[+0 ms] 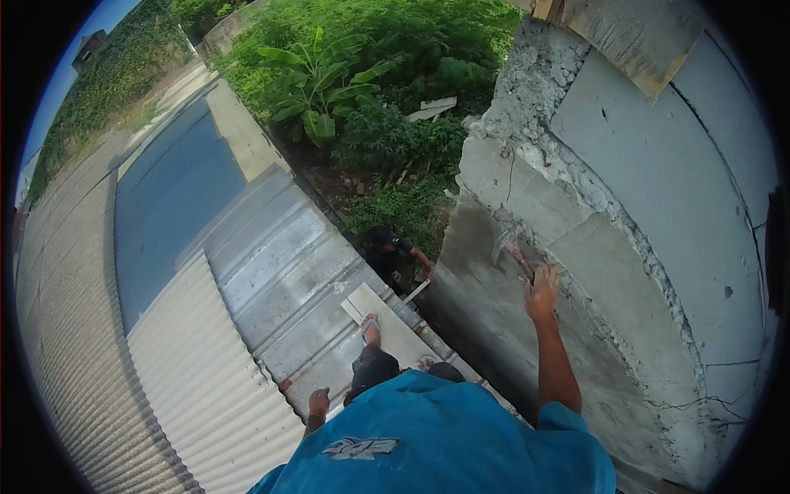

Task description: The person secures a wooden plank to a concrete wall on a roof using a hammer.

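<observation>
My right hand [541, 292] is closed around the handle of a hammer [522, 262]. Its metal head lies close against the rough concrete wall [485, 218], near the broken edge of the plaster. Lower on the other side, my left hand [319, 402] hangs over the metal roof sheet [284, 272], fingers loosely apart and nothing visible in it. My sandalled foot [370, 329] stands on a pale board [399, 336] laid across the sheet.
Down in the narrow gap between roof and wall, a person [387, 243] reaches an arm toward the wall, beside a pale strip [417, 291]. Corrugated roofing [206, 362] lies left. Plywood [629, 37] overhangs at upper right. Thin wires [712, 401] stick out at lower right.
</observation>
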{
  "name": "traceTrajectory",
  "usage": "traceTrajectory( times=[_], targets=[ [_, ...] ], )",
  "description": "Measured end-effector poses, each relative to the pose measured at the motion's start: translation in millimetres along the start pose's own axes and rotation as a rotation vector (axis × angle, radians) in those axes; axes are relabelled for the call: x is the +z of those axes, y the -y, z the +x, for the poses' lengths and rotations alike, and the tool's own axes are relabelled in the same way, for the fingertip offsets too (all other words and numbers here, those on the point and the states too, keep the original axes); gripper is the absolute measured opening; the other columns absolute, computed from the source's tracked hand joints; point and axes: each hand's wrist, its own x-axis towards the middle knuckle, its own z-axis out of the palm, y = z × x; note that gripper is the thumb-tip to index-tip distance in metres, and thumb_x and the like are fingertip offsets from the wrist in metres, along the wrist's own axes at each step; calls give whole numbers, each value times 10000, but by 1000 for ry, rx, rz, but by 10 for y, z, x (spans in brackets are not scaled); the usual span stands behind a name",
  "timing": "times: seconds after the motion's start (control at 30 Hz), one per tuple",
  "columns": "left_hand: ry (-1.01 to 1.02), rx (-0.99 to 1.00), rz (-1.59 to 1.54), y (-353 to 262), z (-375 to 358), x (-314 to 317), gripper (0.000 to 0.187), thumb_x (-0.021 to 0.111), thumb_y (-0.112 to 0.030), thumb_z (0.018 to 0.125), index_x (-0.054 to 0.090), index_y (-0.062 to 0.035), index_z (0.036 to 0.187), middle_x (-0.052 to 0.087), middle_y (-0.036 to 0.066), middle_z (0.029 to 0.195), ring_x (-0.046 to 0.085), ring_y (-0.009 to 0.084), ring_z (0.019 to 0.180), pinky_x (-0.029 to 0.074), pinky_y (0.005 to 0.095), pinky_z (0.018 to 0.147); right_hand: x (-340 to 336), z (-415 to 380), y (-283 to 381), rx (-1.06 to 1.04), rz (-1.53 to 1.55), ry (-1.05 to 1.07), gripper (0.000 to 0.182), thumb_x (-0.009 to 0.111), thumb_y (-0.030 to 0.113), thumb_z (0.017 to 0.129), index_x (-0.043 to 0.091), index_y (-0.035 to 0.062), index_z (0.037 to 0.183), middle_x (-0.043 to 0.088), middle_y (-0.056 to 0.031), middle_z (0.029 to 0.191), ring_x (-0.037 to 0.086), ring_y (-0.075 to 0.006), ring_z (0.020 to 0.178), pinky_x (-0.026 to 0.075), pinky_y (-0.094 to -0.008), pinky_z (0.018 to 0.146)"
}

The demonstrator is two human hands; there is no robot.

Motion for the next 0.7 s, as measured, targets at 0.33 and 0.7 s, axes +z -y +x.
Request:
traceTrajectory(
  times=[0.33,0.7],
  targets=[
    [-312,-185,-870,-805,2670,-1389,498,615,-357,852,586,47,1142,642,235,1063,625,296,995,468,360,870,-1118,1279,1336,124,-180,-490,206,631,93,791,542,24,964,567,-158,986,570,-356,831,449,-406,693],
    [106,-259,-421,-402,1901,-968,479,588,-381,839,607,-11,1143,650,229,1050,607,372,1017,472,406,877,-762,1851,1000,69,-609,-642,204,586,168,808,562,40,965,594,-96,1118,457,-311,1119,267,-448,966]
  ],
)
